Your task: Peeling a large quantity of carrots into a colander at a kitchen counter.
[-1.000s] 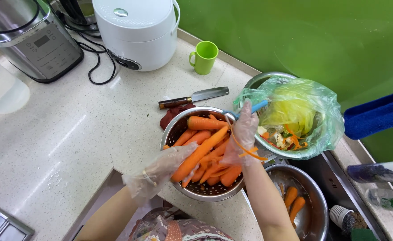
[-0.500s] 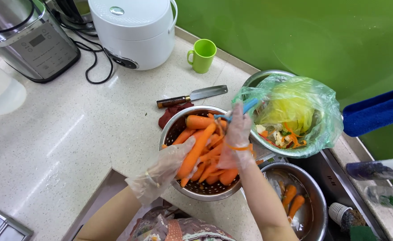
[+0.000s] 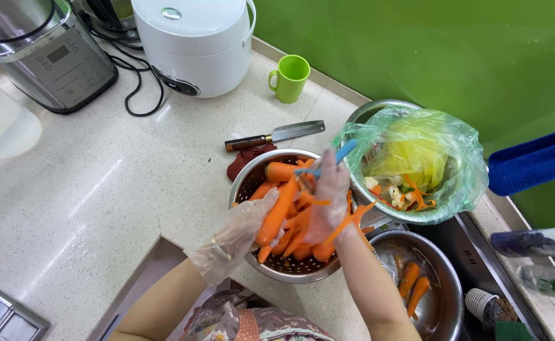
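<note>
1. Carrot (image 3: 278,211): gripped at its lower end in gloved left hand (image 3: 239,233), slanted over colander (image 3: 246,183) of carrots.
2. Right hand (image 3: 328,199): closed on blue peeler (image 3: 331,160), blade at carrot's top.
3. Step judged: peeling, mid-stroke.
4. Next: turn carrot to unpeeled side.
5. Peel (image 3: 353,218): draped off right wrist.

Shiny perforated metal colander (image 3: 247,180); glossy speckled stone counter (image 3: 100,189).
</note>
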